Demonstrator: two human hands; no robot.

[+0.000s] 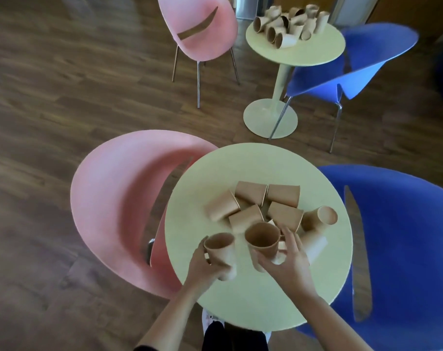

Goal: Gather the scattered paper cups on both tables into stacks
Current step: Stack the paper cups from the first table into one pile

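Several brown paper cups [255, 206] lie tumbled on the near round pale-green table [215, 178]. My left hand [202, 267] grips one upright cup [221, 249] near the table's front. Beside it, my right hand [288, 264] holds a second upright cup [262, 240], fingers wrapped round its right side. A cup [320, 219] at the right lies on its side, mouth facing me. On the far round table [316, 50], another heap of brown cups [288, 25] lies scattered.
A pink chair [119, 206] stands left of the near table and a blue chair [402, 236] right of it. Another pink chair [200, 31] and blue chair [354, 64] flank the far table. The floor is dark wood.
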